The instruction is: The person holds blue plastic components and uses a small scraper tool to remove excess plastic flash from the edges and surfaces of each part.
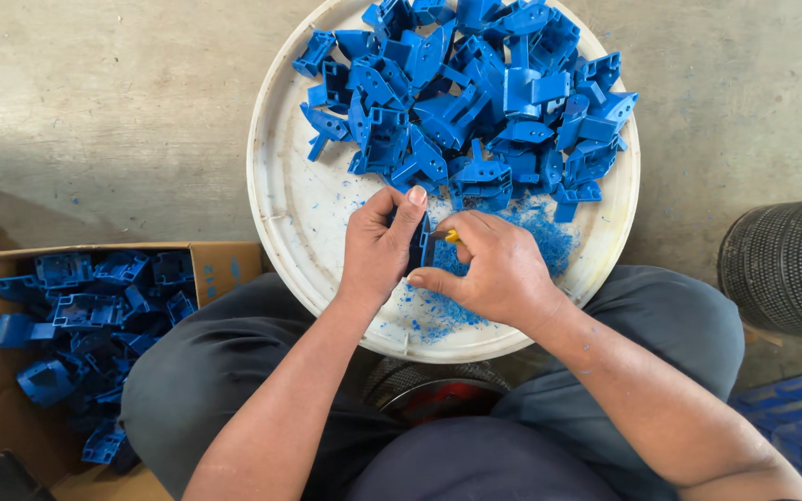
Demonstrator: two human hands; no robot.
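Note:
My left hand grips a blue plastic part over the near side of a round white tray. My right hand is closed on a small tool with a yellow handle, its tip against the part. A heap of blue plastic parts fills the far half of the tray. Blue shavings lie scattered on the tray under and beside my hands.
A cardboard box at my left knee holds several of the same blue parts. A dark ribbed cylinder lies at the right. Blue crates show at the lower right. The floor is bare concrete.

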